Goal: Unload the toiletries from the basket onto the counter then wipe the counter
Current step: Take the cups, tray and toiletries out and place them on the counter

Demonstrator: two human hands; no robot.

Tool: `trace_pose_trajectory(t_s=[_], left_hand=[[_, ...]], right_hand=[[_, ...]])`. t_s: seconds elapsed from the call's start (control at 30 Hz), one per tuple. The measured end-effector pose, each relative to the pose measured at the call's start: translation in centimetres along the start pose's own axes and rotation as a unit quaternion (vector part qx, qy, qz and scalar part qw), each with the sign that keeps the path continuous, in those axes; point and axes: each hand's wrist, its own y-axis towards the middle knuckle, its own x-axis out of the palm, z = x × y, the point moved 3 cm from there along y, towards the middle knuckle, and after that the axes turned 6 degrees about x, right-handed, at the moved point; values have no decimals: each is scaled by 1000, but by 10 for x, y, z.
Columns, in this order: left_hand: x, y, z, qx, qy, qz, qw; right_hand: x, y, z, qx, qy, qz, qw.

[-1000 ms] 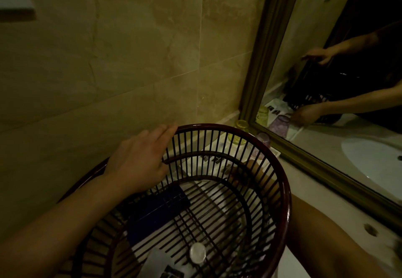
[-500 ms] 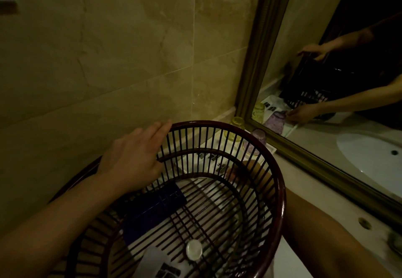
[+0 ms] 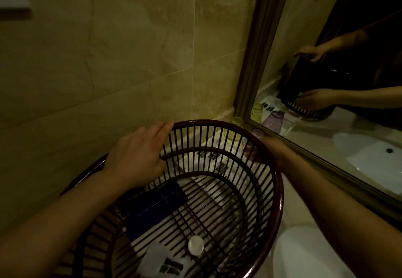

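Observation:
A dark red slatted basket (image 3: 281,193) stands tilted on the counter, its opening towards me. My left hand (image 3: 139,158) lies over its far left rim, fingers across the slats. My right hand (image 3: 274,148) holds the far right side from outside, partly hidden by the slats. A dark blue box (image 3: 157,210), a white tube with a round cap (image 3: 195,245) and a white printed packet (image 3: 167,263) lie inside the basket.
Behind the basket, a yellow cup (image 3: 234,125) and a purple cup (image 3: 257,134) stand upside down on a white printed sheet (image 3: 210,147). A framed mirror (image 3: 258,64) runs along the right and reflects my hands and a sink. A tiled wall stands to the left.
My right hand has slid up and to the right along the basket's far side. My left hand stays on the rim. The basket has barely moved.

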Motion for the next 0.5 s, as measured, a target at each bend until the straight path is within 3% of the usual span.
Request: trace_pose_trajectory(t_s=[0.17,0.27,0.33,0.4,0.5], left_hand=[[0,0,1,5,2,-5,1000],[-3,2,1,7,2,-13,1000],[-5,5,-3,15,-8,-11,1000],[-10,7,-7,24,-38,-15,999],[-15,5,-14,18,-92,-21,995]], right_hand=[[-20,-65,-72,-152,-73,4,986],[-3,-110,-101,-269,-176,11,947],[25,-133,-108,-296,-269,-9,916],[61,-143,-99,-293,-393,-51,870],[114,-135,-69,-296,-578,-103,753]])
